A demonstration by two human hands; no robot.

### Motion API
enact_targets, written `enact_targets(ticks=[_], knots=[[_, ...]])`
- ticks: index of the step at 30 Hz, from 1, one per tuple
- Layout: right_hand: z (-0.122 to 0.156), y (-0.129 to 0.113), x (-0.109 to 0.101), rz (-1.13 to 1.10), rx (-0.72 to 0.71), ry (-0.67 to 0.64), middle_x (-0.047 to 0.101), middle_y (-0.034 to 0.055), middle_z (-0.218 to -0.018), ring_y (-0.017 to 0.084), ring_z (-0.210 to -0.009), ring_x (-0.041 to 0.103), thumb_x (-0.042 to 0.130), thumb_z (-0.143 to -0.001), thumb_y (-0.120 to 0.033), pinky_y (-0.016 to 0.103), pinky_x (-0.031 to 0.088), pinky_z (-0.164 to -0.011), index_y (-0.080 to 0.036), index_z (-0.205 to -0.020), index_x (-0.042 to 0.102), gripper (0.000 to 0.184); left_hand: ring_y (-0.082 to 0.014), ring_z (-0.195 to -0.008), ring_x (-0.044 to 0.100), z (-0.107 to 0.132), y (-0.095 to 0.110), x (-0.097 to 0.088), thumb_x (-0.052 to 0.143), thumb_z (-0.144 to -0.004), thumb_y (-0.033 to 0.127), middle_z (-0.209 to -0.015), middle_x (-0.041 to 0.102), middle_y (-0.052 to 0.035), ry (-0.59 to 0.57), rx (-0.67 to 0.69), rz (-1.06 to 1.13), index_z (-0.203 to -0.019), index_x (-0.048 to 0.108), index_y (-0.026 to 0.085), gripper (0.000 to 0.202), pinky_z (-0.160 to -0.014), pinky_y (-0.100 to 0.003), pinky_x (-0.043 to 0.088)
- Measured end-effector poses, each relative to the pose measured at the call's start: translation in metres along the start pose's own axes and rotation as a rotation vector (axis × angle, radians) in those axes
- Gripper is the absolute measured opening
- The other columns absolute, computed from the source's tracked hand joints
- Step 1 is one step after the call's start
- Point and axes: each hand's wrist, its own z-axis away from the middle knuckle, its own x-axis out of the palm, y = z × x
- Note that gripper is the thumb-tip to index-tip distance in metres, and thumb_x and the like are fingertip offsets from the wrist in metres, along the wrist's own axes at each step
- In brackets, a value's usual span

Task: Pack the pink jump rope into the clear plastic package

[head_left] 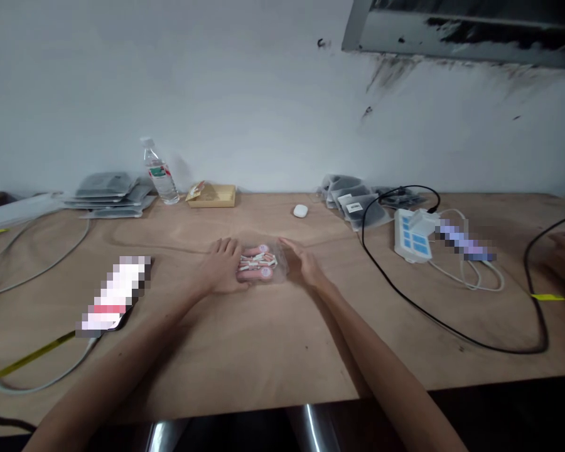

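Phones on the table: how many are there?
2: one phone left of the left hand, another phone right of the power strip; no other shows.

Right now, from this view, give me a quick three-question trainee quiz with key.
1. What lies between the wearer's left hand and right hand?
A) phone
B) clear bag
C) power strip
2. True or false: in the picture, the bottle is left of the box.
3. Which two colours stand out inside the clear bag?

Key:
1. B
2. True
3. Pink and white
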Motion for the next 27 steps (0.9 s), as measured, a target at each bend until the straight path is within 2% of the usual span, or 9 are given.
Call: enact_targets(ticks=[2, 5, 6, 7, 10, 12, 15, 23, 27], knots=[[0.002, 0.004, 0.002, -0.064, 0.016, -0.016, 0.058, 0.0063, -0.147, 0.028, -0.139, 0.051, 0.050, -0.094, -0.045, 0.049, 0.036, -0.119, -0.026, -0.143, 0.058, 0.053, -0.0436, -0.143, 0.035, 0.000, 0.001, 0.003, 0.062, -0.079, 0.071, -0.148, 0.046, -0.0267, 0.025, 0.025, 0.032, -0.141, 0.046, 0.004, 0.092, -0.119, -0.056, 0.023], [0.005, 0.009, 0.006, -0.072, 0.023, -0.008, 0.055, 0.0126, -0.149, 0.030, -0.137, 0.052, 0.067, -0.083, -0.043, 0.051, 0.041, -0.116, -0.023, -0.154, 0.043, 0.077, -0.0403, -0.148, 0.029, 0.001, 0.000, 0.009, 0.048, -0.087, 0.076, -0.156, 0.040, -0.0236, 0.050, 0.061, 0.071, -0.151, 0.035, 0.007, 0.095, -0.121, -0.055, 0.018], [0.005, 0.010, 0.008, -0.037, 0.024, 0.005, 0.056, 0.0140, -0.148, 0.031, -0.136, 0.054, 0.070, -0.082, -0.043, 0.051, 0.041, -0.115, -0.022, -0.154, 0.042, 0.080, -0.0403, -0.149, 0.029, 0.002, -0.001, 0.011, 0.046, -0.087, 0.078, -0.157, 0.039, -0.0229, 0.051, 0.061, 0.073, -0.153, 0.034, 0.009, 0.096, -0.121, -0.055, 0.017], [0.005, 0.010, 0.010, 0.019, 0.025, 0.022, 0.057, 0.0147, -0.146, 0.031, -0.135, 0.054, 0.071, -0.082, -0.043, 0.051, 0.042, -0.115, -0.021, -0.152, 0.044, 0.078, -0.0407, -0.149, 0.028, 0.002, -0.001, 0.012, 0.045, -0.086, 0.079, -0.157, 0.038, -0.0227, 0.052, 0.057, 0.072, -0.153, 0.034, 0.010, 0.097, -0.121, -0.056, 0.017], [0.004, 0.010, 0.012, 0.234, 0.001, 0.053, 0.063, 0.0130, -0.138, 0.031, -0.133, 0.055, 0.069, -0.085, -0.039, 0.053, 0.041, -0.114, -0.022, -0.135, 0.063, 0.053, -0.0405, -0.148, 0.029, 0.002, -0.003, 0.014, 0.043, -0.088, 0.079, -0.158, 0.038, -0.0221, 0.063, 0.064, 0.078, -0.152, 0.037, 0.013, 0.093, -0.120, -0.056, 0.019], [0.003, 0.008, 0.011, 0.352, -0.047, 0.017, 0.065, 0.0119, -0.136, 0.032, -0.134, 0.053, 0.070, -0.085, -0.036, 0.055, 0.040, -0.114, -0.024, -0.125, 0.071, 0.041, -0.0406, -0.146, 0.032, 0.002, -0.004, 0.014, 0.041, -0.089, 0.078, -0.156, 0.040, -0.0220, 0.071, 0.082, 0.088, -0.151, 0.039, 0.013, 0.090, -0.119, -0.058, 0.021], [0.002, 0.005, 0.010, 0.456, -0.093, -0.073, 0.062, 0.0112, -0.140, 0.033, -0.137, 0.049, 0.071, -0.085, -0.034, 0.057, 0.038, -0.114, -0.027, -0.123, 0.073, 0.038, -0.0415, -0.143, 0.035, 0.002, -0.004, 0.013, 0.037, -0.091, 0.077, -0.153, 0.041, -0.0238, 0.073, 0.110, 0.087, -0.149, 0.042, 0.012, 0.087, -0.118, -0.060, 0.021], [0.003, 0.005, 0.010, 0.436, -0.076, -0.099, 0.060, 0.0121, -0.141, 0.032, -0.134, 0.052, 0.071, -0.088, -0.036, 0.054, 0.041, -0.112, -0.027, -0.118, 0.076, 0.032, -0.0402, -0.139, 0.039, 0.003, -0.004, 0.005, 0.044, -0.089, 0.077, -0.149, 0.045, -0.0222, 0.044, 0.130, 0.104, -0.148, 0.042, 0.016, 0.085, -0.115, -0.060, 0.025], [0.001, 0.013, 0.012, 0.365, -0.040, -0.058, 0.063, 0.0131, -0.136, 0.031, -0.130, 0.055, 0.071, -0.087, -0.034, 0.051, 0.043, -0.110, -0.024, -0.109, 0.078, 0.025, -0.0398, -0.137, 0.042, 0.002, -0.003, 0.000, 0.046, -0.087, 0.077, -0.145, 0.048, -0.0242, 0.003, 0.120, 0.073, -0.144, 0.045, 0.012, 0.087, -0.115, -0.057, 0.028]])
